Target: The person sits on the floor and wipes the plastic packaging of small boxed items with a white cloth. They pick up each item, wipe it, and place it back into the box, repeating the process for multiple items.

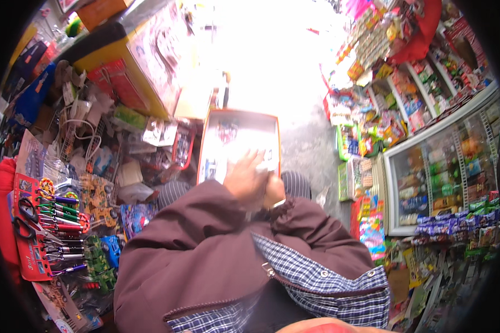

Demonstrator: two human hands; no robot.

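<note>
A shallow cardboard box with an orange-red rim and a white inside stands open before me, near my knees. A few small packets lie in it, washed out by glare. My left hand is over the near part of the box, fingers stretched forward and blurred. Close against it, my right hand is curled at the near right corner. A pale, flat edge shows below the right hand, and what it grips is too blurred to name. Whether the left hand holds anything is unclear.
Pen sets and scissors on a red card are at left, near bagged toy vehicles. A red basket stands left of the box. A glass-door cabinet and snack racks line the right. Grey floor shows between.
</note>
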